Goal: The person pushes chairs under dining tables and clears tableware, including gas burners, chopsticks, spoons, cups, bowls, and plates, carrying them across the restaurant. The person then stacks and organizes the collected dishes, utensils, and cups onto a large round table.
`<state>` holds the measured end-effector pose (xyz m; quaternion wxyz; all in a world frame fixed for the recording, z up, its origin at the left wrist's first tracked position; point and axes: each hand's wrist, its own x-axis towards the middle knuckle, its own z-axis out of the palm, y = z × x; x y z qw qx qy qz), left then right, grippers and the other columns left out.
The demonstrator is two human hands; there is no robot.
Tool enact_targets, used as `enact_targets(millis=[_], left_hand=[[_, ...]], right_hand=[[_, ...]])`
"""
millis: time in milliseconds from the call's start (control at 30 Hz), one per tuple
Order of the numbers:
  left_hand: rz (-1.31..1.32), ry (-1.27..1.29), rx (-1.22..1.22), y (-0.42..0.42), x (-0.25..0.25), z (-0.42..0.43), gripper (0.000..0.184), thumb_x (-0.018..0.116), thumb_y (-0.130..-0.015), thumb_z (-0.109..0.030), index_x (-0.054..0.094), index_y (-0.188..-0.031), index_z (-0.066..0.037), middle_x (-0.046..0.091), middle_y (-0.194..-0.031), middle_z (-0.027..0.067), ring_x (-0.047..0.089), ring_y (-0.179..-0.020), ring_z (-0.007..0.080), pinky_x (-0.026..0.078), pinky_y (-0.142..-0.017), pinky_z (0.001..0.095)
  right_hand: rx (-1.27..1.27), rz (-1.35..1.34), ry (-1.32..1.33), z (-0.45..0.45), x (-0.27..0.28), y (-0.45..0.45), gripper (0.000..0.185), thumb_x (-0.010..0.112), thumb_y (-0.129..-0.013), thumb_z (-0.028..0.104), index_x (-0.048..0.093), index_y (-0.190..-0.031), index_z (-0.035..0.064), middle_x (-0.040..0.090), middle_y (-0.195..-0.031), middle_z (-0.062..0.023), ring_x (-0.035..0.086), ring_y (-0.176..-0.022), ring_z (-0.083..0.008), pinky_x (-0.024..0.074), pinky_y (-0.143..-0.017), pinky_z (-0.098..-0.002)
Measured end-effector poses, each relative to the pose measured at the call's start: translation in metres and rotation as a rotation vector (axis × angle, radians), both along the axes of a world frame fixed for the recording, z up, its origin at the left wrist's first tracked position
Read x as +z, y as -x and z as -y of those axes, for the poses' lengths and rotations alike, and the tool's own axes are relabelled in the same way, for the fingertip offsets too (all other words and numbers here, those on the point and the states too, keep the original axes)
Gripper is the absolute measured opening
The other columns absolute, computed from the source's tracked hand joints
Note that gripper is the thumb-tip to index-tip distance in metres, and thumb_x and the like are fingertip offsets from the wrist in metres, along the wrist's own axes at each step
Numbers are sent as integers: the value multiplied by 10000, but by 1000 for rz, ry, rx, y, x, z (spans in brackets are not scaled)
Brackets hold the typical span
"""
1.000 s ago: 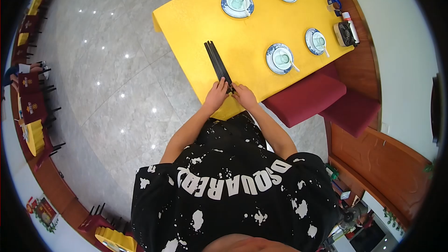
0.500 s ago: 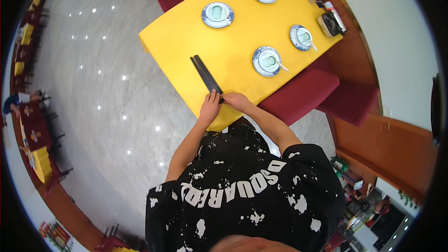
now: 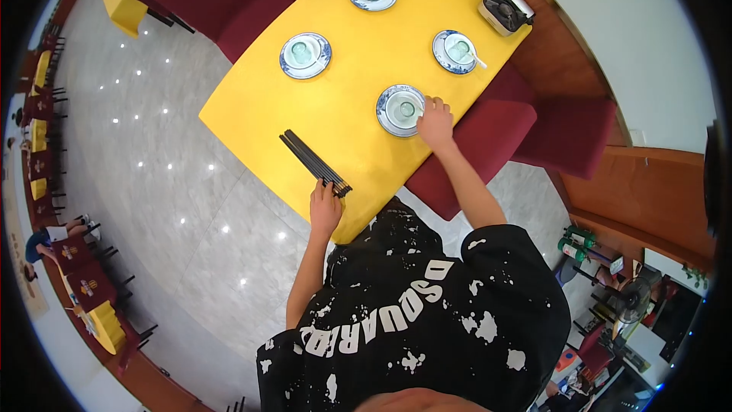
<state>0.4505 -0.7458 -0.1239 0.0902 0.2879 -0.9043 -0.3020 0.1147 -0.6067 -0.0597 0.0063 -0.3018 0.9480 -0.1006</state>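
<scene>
A bundle of several dark chopsticks (image 3: 309, 159) lies slantwise on the yellow tablecloth (image 3: 252, 99), slightly fanned at the far end. My left hand (image 3: 325, 210) is closed on their near ends, by the table's front edge. Over the right rim of the nearest blue-and-white plate (image 3: 383, 123), my right hand (image 3: 437, 123) has its fingers closed at the spoon's place; the spoon is mostly hidden. On that plate stands a pale bowl (image 3: 394, 113) with a greenish glass (image 3: 407, 109) in it.
Three similar settings stand farther off: one at left (image 3: 284, 61), one at the back (image 3: 374, 7), one at right (image 3: 440, 57). A black-and-beige box (image 3: 503, 14) stands by the wall. A maroon bench (image 3: 480, 152) runs along the table's right side.
My right hand has left the chopsticks and reached right to the nearest plate. The chopsticks now lie slightly spread under my left hand. The view has shifted.
</scene>
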Motion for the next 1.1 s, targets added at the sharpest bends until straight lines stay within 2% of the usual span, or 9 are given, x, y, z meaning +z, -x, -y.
enact_targets(millis=[133,300,367,467,600,667,833,933,1100], left_hand=[[-27,57,118,17,11,8,371,619,-847,-71,607,-1210,0,503,-1357,243,520,-1168,414,444,-994,463],[-181,78,140,80,20,56,309,592,-867,-51,623,-1169,3,590,-1240,222,558,-1120,381,454,-969,441],[-181,-24,178,114,22,79,288,595,-881,-64,626,-1158,6,622,-1184,204,584,-1078,356,468,-944,422],[-186,-243,342,177,23,120,291,606,-925,-161,625,-1153,20,660,-1098,175,642,-929,287,515,-825,373],[-151,-840,605,256,5,174,514,584,-967,-417,552,-1212,34,633,-1048,136,659,-823,210,523,-648,308],[-186,-1003,649,280,-5,191,556,574,-968,-465,520,-1233,21,612,-1076,132,656,-825,210,512,-633,300],[-275,-1255,747,318,-18,205,428,527,-1003,-451,534,-1166,-55,612,-1052,98,627,-797,185,463,-588,260],[-354,-1471,663,317,-34,216,293,473,-1040,-394,557,-1089,-117,647,-951,8,608,-782,130,437,-586,247],[-475,-1749,666,311,-72,234,252,491,-1031,-370,584,-1069,-140,621,-864,-31,549,-690,98,396,-544,238]], right_hand=[[74,322,-318,-18,-41,57,233,626,-866,247,641,-997,55,690,-947,-179,668,-916,-368,526,-781,-506],[185,340,-219,-22,-46,75,188,541,-923,210,641,-939,51,683,-861,-200,668,-840,-388,524,-736,-513],[90,278,-104,-30,-25,87,181,536,-927,196,635,-913,45,674,-834,-199,663,-814,-394,519,-718,-518],[-61,60,144,-48,-10,140,151,530,-924,160,622,-894,43,657,-801,-198,654,-770,-403,516,-679,-519],[-262,-35,131,-62,-6,228,201,517,-948,197,641,-887,50,676,-817,-206,664,-755,-407,528,-684,-508],[-285,-2,49,-64,-13,259,225,521,-948,222,653,-890,49,686,-841,-211,674,-778,-402,534,-712,-507],[-275,165,-49,-67,-42,296,235,553,-923,247,691,-979,66,690,-887,-216,670,-842,-403,534,-767,-504],[-244,274,15,-69,-49,300,252,566,-911,253,709,-1019,77,693,-926,-220,668,-862,-408,534,-793,-486],[-223,255,61,-73,-62,300,287,571,-903,275,712,-1010,49,693,-936,-224,665,-896,-408,531,-813,-481]])
